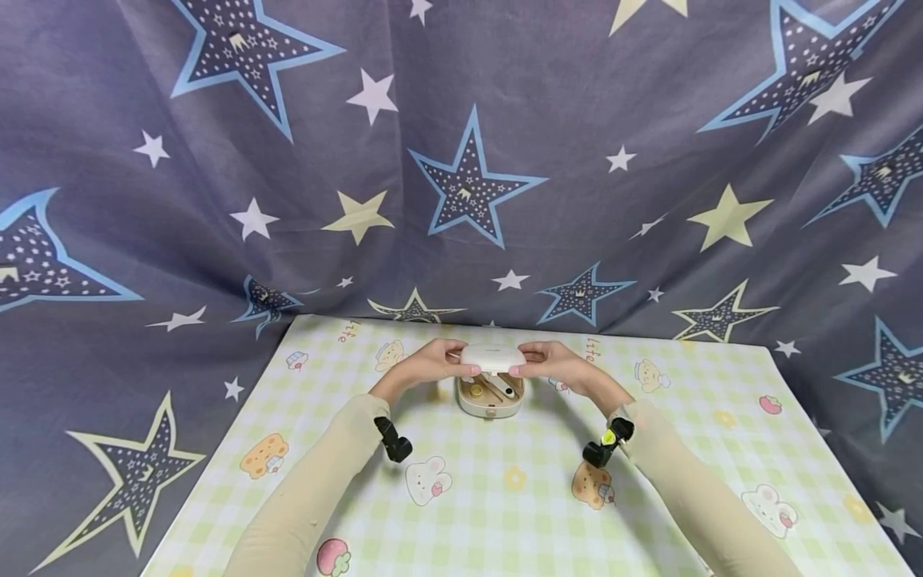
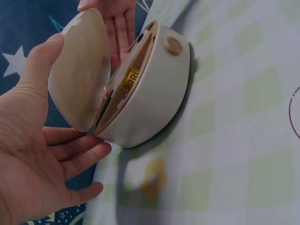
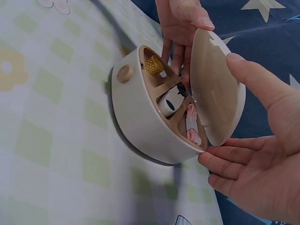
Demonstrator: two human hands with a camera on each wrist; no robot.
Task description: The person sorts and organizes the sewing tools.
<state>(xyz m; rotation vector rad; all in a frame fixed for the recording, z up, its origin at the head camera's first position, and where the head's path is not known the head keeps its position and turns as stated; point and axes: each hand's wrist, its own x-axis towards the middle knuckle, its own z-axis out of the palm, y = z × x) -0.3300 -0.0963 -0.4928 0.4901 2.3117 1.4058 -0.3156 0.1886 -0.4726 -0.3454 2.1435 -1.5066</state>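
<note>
A small white rounded box [image 1: 490, 411] with a tan inside and a round tan button [image 3: 125, 73] stands on the table. Its hinged lid [image 1: 493, 357] is raised. My left hand [image 1: 433, 361] holds the lid's left side, thumb on its edge, fingers behind it near the hinge. On the opposite side my right hand [image 1: 557, 363] grips it the same way. Inside the compartments are a gold dimpled thimble [image 3: 153, 65], a white piece with a dark oval spot [image 3: 169, 103] and a pink-and-white bundle [image 3: 191, 124].
A pale green checked cloth with cartoon prints covers the table [image 1: 505, 513]. Behind it hangs a dark blue star-patterned curtain [image 1: 461, 272]. Black wrist cameras are strapped over both sleeves.
</note>
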